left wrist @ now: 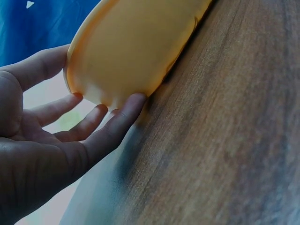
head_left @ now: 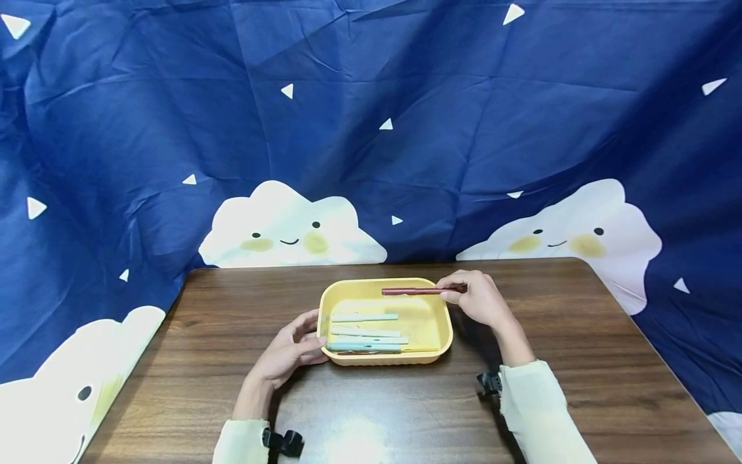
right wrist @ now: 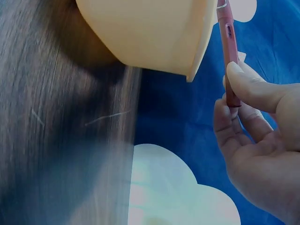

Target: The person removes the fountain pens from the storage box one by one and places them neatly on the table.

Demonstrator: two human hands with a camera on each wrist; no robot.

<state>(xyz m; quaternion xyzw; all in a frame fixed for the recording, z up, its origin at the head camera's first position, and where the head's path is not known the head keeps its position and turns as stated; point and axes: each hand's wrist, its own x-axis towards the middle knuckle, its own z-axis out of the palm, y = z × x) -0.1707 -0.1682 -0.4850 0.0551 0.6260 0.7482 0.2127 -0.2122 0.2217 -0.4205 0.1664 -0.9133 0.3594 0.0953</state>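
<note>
A yellow plastic tray (head_left: 420, 322) sits on the wooden table. My left hand (head_left: 290, 351) holds it at its left end, thumb at the rim and the other fingertips on the outer wall in the left wrist view. Over the tray's far right rim, my right hand (head_left: 476, 298) pinches one end of a dark red pen (head_left: 411, 291), which lies level and points left. The right wrist view shows the pen (right wrist: 228, 44) between thumb and fingers, beside the rim. Inside the tray lie several pens, among them a pale green pen (head_left: 365, 317) and a light blue pen (head_left: 362, 347).
The brown wooden table (head_left: 203, 348) ends at a far edge just behind the tray. Beyond it hangs a blue cloth (head_left: 359, 142) printed with white clouds and triangles. A black strap with a small device (head_left: 284, 443) sits on each wrist.
</note>
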